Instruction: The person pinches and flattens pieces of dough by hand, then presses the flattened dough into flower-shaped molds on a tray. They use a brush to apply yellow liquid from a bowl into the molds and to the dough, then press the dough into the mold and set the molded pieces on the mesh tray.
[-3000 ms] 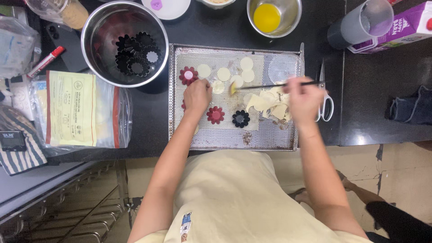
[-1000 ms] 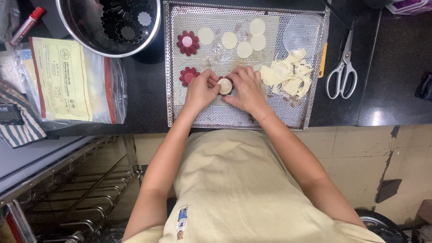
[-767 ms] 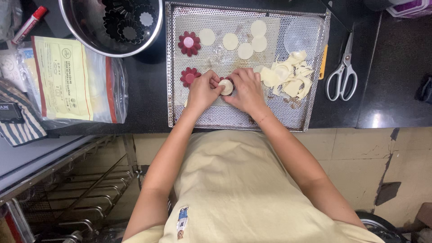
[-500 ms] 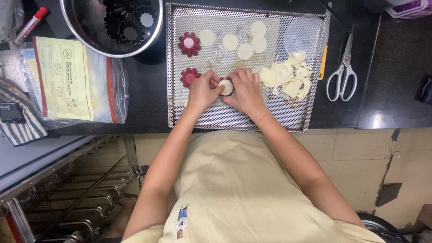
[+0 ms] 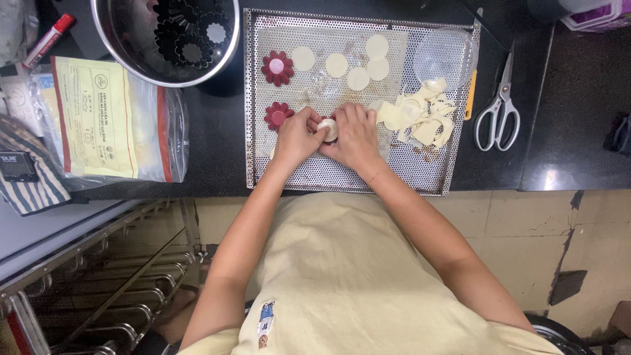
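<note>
On the perforated rectangular metal baking tray (image 5: 420, 181), two red flower-shaped fluted moulds with pale pink centres are counted, one (image 5: 277, 67) near the tray's far left corner and one (image 5: 278, 115) nearer the tray's middle. Four flat round discs of pale dough (image 5: 358, 78) are laid along the tray's far edge, and one heap of pale dough trimmings (image 5: 420, 119) is piled towards the tray's right side, below a single clear round plastic lid (image 5: 442, 56).

A small dough-lined mould (image 5: 328, 129) is gripped at the tray's centre between the left hand (image 5: 296, 136) and the right hand (image 5: 355, 135), fingers of both curled around it. Its open top is turned upward; being round, no long axis can be read, and its sides are hidden by the fingers.

One pair of white-handled scissors (image 5: 497, 112) is laid on the dark counter just right of the tray, blades pointing away from the person. One round steel bowl (image 5: 108, 39), left of the tray, is cut off by the frame's top; the dark fluted moulds (image 5: 190, 33) inside cannot be counted. One clear plastic bag with a yellow sheet (image 5: 108, 118) is seen further left.
</note>
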A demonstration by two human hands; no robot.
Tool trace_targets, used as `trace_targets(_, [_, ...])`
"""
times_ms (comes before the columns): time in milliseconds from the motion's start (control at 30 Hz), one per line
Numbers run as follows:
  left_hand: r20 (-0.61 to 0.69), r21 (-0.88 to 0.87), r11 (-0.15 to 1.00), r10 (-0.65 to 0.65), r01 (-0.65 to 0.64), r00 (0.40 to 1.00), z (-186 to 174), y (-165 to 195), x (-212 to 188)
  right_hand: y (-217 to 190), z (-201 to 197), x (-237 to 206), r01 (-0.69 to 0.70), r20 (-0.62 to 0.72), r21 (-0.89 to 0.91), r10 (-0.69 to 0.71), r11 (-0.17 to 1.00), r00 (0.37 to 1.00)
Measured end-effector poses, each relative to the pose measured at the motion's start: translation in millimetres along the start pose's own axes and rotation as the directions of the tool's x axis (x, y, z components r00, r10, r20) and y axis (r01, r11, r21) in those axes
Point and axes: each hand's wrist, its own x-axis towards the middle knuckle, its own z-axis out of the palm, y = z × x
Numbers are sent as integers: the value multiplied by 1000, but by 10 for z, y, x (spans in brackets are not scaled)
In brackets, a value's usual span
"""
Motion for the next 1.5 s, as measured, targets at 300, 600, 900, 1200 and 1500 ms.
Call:
trace_targets(300, [63, -474, 865, -154, 166, 986, 61, -100, -37, 52, -202, 4, 37, 9, 135, -38, 990, 999])
trace_targets(600, [146, -819, 561, -1, 121, 989, 49, -7, -121, -59, -696, 106, 173, -85, 88, -165, 981, 983])
trace_targets(900, [111, -842, 533, 28, 79, 993, 46, 52, -185, -167, -914, 115, 194, -109, 30, -190, 980, 976])
trace_targets(1200, [109, -865, 497, 43, 74, 993, -54, 187, -240, -225, -1054, 129, 229, -153, 55, -219, 972, 964])
trace_targets(1500, [108, -863, 501, 47, 70, 993, -105, 310, -287, -277, -1129, 121, 229, -172, 43, -219, 972, 961])
